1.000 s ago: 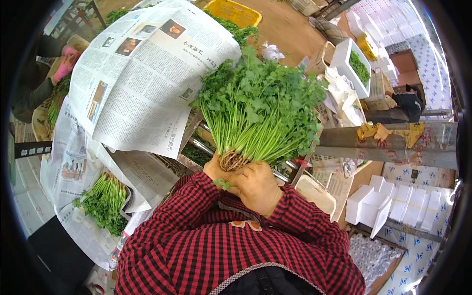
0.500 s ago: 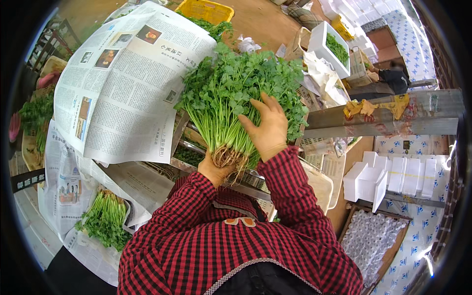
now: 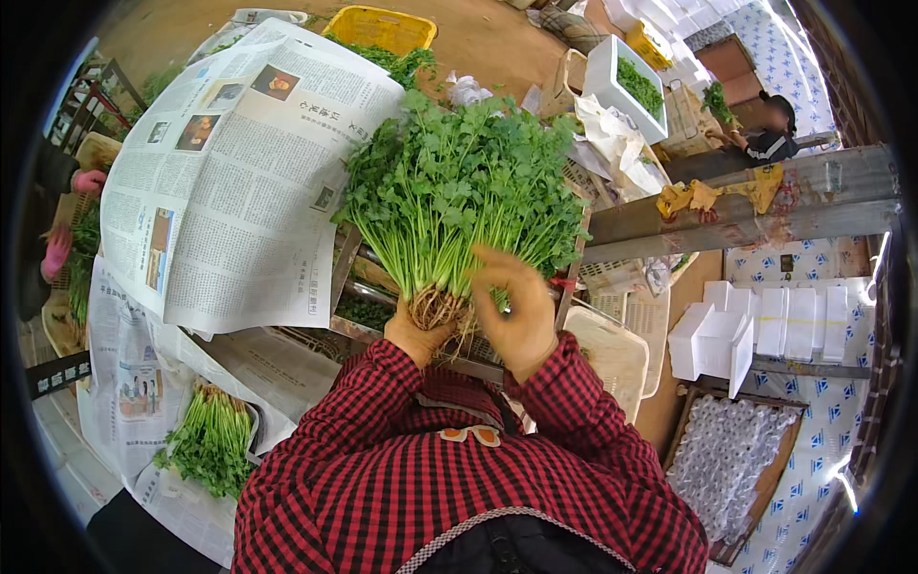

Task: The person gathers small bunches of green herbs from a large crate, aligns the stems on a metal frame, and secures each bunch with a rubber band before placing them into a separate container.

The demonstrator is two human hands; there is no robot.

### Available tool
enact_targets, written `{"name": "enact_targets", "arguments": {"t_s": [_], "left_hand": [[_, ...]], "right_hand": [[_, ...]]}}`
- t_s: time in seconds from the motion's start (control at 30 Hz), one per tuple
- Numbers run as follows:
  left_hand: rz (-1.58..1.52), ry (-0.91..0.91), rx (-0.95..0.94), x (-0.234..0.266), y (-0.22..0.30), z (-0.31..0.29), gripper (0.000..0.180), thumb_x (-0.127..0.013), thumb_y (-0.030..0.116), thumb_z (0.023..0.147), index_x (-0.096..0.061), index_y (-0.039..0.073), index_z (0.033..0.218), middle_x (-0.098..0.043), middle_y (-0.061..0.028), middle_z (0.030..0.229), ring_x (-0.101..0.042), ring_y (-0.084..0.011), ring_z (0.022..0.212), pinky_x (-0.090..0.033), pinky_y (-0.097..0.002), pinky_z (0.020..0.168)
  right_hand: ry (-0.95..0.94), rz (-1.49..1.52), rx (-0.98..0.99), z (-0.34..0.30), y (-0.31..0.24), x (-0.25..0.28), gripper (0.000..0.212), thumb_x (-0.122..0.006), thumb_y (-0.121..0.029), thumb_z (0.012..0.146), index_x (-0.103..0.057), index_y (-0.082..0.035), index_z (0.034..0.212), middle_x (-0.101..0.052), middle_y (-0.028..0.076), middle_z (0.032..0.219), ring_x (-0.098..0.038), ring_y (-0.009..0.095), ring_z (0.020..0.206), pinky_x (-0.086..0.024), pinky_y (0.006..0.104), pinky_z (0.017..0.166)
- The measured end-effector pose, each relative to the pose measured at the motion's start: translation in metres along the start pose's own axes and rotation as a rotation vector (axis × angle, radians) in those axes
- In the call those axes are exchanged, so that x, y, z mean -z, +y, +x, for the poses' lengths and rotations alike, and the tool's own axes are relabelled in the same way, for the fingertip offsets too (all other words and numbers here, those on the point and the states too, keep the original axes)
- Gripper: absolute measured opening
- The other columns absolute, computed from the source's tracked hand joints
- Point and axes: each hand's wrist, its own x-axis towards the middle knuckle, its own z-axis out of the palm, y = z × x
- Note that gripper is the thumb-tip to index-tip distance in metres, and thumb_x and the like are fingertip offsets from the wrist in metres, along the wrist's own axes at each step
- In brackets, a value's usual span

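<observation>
A thick bunch of coriander (image 3: 459, 191) is spread out before me, leaves away from me and brown roots toward me. Around its root end my left hand (image 3: 419, 335) is closed, keeping the stems fanned. My right hand (image 3: 521, 311) is over the lower right stems, thumb and forefinger bent together in a pinch. Slight blur hides what its fingertips hold, if anything. Left of the bunch, large newspaper sheets (image 3: 239, 182) cover a pile. A smaller bunch of coriander (image 3: 208, 440) lies on newspaper at lower left.
A yellow crate (image 3: 382, 29) with greens stands beyond. At right are a white foam box (image 3: 626, 91) of greens, a metal beam (image 3: 746, 206) and white foam pieces (image 3: 712, 335). Another person (image 3: 770, 134) sits far right; pink-gloved hands (image 3: 57, 251) work at far left.
My right hand has drawn back from the leaves toward the roots, its spread fingers now bent into a pinch. My left hand keeps its hold. At far right, the other person now lifts some greens.
</observation>
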Motion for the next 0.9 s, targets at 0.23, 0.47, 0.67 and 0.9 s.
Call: {"name": "enact_targets", "arguments": {"t_s": [0.23, 0.47, 0.67, 0.9], "left_hand": [[0.121, 0.037, -0.001, 0.002, -0.026, 0.011, 0.094, -0.091, 0.027, 0.077, -0.036, -0.002, 0.148, -0.063, -0.0144, 0.135, -0.065, -0.0215, 0.119, -0.051, -0.0322, 0.105], [-0.123, 0.016, -0.096, -0.004, -0.03, 0.009, 0.09, -0.092, 0.034, 0.075, -0.042, 0.005, 0.145, -0.069, -0.0144, 0.128, -0.069, -0.026, 0.114, -0.055, -0.0352, 0.099], [0.029, 0.061, -0.18, 0.0, -0.053, 0.016, 0.088, -0.087, 0.033, 0.081, -0.039, 0.003, 0.148, -0.068, -0.0149, 0.128, -0.068, -0.0232, 0.115, -0.055, -0.0344, 0.1], [0.162, 0.065, 0.078, -0.005, -0.019, 0.011, 0.101, -0.094, 0.032, 0.073, -0.036, -0.002, 0.15, -0.062, -0.0165, 0.138, -0.063, -0.0238, 0.122, -0.05, -0.0328, 0.107]], "right_hand": [[0.028, -0.48, 0.082, 0.059, 0.02, -0.017, 0.007, -0.075, -0.013, 0.081, -0.075, -0.009, 0.087, -0.076, 0.004, 0.102, -0.068, 0.027, 0.085, -0.055, 0.0417, 0.074], [-0.144, 0.311, 0.057, -0.034, -0.027, -0.016, 0.013, -0.074, 0.001, 0.078, -0.073, -0.006, 0.088, -0.074, 0.011, 0.104, -0.071, 0.026, 0.086, -0.058, 0.0351, 0.076], [-0.211, 0.846, -0.281, 0.008, -0.045, 0.024, 0.005, -0.067, 0.002, 0.092, -0.07, 0.003, 0.096, -0.074, 0.017, 0.105, -0.071, 0.023, 0.096, -0.056, 0.0333, 0.085], [-0.265, -0.529, 0.111, 0.056, 0.016, -0.04, 0.029, -0.071, -0.021, 0.086, -0.072, -0.011, 0.113, -0.073, 0.009, 0.101, -0.07, 0.027, 0.081, -0.057, 0.0392, 0.069]]}}
